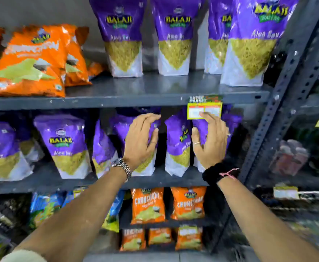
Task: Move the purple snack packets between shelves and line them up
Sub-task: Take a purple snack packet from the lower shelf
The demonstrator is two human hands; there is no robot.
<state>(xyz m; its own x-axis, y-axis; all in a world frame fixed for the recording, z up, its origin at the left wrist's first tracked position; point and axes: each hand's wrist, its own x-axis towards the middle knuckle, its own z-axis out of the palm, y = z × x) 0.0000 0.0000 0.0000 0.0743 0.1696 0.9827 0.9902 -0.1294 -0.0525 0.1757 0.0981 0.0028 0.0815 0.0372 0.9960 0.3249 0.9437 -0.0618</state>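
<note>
Purple Balaji snack packets stand upright in a row on the upper shelf [117, 101], among them one at the left [123, 35] and one at the right [253, 40]. More stand, some tilted, on the middle shelf [154, 181]. My left hand [140, 140] curls over the top and right edge of one middle-shelf packet [145, 166]. My right hand [210, 140] presses on another packet [202, 128], with the thumb at its left edge. A third purple packet [177, 142] stands tilted between my hands.
Orange packets [32, 61] lie at the upper shelf's left end. Smaller orange packets [148, 205] and blue ones [45, 205] fill the lower shelves. A yellow price tag [205, 110] hangs just above my right fingers. A perforated metal upright [287, 91] bounds the shelves on the right.
</note>
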